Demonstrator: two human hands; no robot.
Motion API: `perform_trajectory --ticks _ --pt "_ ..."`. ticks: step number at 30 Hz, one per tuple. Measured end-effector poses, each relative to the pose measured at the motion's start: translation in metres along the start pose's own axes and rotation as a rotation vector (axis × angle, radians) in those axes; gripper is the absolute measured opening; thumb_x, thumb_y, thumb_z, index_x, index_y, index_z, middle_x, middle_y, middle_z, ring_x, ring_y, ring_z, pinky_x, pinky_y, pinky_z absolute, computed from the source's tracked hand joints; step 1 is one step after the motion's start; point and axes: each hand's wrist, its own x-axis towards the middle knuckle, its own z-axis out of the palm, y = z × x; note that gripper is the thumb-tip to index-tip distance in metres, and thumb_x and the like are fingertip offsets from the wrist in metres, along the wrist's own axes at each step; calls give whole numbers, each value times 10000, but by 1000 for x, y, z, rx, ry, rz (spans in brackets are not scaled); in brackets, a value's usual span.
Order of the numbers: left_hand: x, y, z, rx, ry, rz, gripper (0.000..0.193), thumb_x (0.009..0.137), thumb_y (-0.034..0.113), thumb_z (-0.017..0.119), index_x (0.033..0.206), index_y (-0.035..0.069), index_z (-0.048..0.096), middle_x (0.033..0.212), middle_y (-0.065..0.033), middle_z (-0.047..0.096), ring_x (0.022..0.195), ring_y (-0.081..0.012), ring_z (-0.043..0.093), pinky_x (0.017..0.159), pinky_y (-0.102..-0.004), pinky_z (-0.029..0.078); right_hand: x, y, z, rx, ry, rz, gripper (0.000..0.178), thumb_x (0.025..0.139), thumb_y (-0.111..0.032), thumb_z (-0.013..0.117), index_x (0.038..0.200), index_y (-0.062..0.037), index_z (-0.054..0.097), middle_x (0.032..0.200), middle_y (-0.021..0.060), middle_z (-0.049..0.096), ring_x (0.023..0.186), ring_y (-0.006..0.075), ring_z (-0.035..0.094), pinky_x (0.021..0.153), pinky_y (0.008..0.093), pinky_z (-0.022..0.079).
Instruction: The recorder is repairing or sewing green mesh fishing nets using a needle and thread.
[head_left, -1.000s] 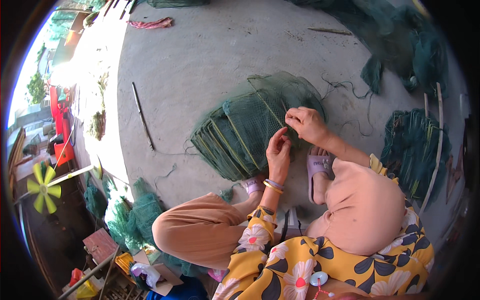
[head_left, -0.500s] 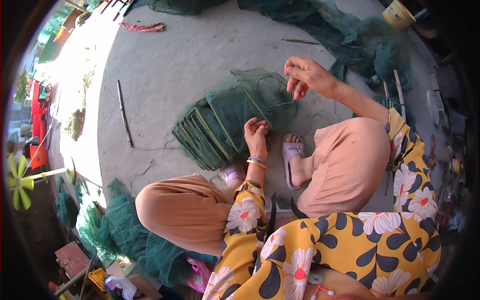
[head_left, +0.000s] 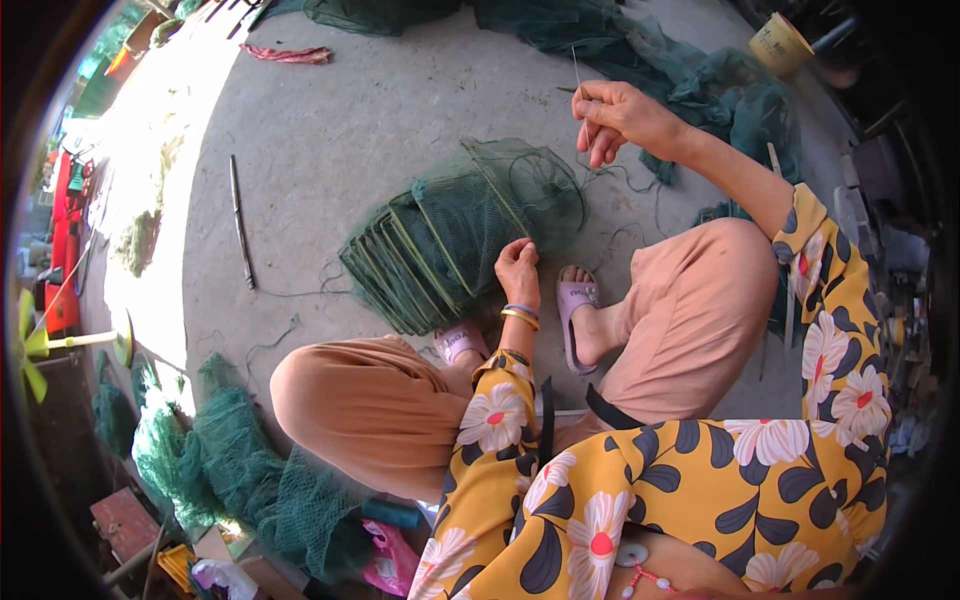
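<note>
A folded green net trap (head_left: 430,240) with several stacked, ribbed frames lies on the floor before my feet. My left hand (head_left: 518,270) is closed in a pinch at its near right edge, fingertips on the mesh. Raised beyond the trap's right end, my right hand (head_left: 622,118) grips a long thin needle (head_left: 576,68), held nearly upright between thumb and fingers. Loose green twine (head_left: 625,178) runs below this hand, close to the trap's mesh end.
A dark slim rod (head_left: 240,220) lies on the left, twine near its lower end. Green netting is heaped at lower left (head_left: 240,440) and far right (head_left: 730,100). A yellow bucket (head_left: 781,45) stands at the upper right. A pink cloth (head_left: 287,55) lies far left.
My right hand has moved up and away from the trap with the needle, and twine shows below it. My left hand stays at the trap's edge, its fingers drawn closer together.
</note>
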Motion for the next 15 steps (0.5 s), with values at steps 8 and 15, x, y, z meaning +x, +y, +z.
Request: perform_trajectory --ticks 8,15 --pt "12 4 -7 12 87 69 118 815 14 622 924 -22 650 758 -53 634 593 -121 598 541 -229 508 -7 -9 8 -24 56 5 223 965 -270 452 946 -56 509 802 108 646 587 135 659 498 224 489" --pt "15 20 -3 366 49 99 134 784 17 603 900 -22 655 642 -91 636 582 -150 622 523 -286 502 -23 -5 -2 61 110 -88 204 988 -269 436 938 -79 490 807 89 649 573 116 648 489 201 481"
